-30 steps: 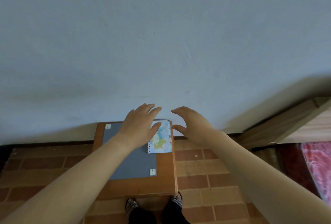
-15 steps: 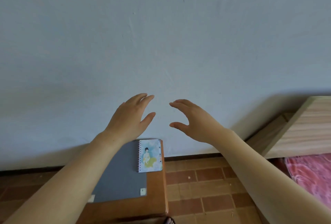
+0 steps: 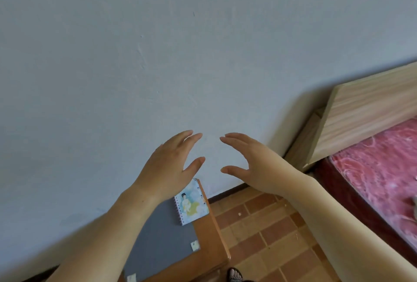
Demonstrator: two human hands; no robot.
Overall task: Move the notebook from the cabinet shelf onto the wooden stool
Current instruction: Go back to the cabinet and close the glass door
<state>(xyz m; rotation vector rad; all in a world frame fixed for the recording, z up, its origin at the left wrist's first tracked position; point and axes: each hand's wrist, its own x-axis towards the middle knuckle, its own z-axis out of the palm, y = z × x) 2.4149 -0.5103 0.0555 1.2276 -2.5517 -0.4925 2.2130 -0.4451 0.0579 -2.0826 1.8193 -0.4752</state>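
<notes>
Head view: our small spiral-bound notebook with a pale blue picture cover [image 3: 191, 205] lies on the grey mat [image 3: 162, 236] of the brown wooden stool [image 3: 211, 248], near the wall. Our 2 hands, left hand [image 3: 167, 169] and right hand [image 3: 255, 164], hover above, spread and holding nothing. We judge the placing done; next we only draw the hands away.

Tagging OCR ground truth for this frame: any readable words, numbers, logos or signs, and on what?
No readable text anywhere.
Cover of the notebook: a drawn figure only; any lettering is too small to tell.
The white tabs on the grey mat: no legible marks.
</notes>
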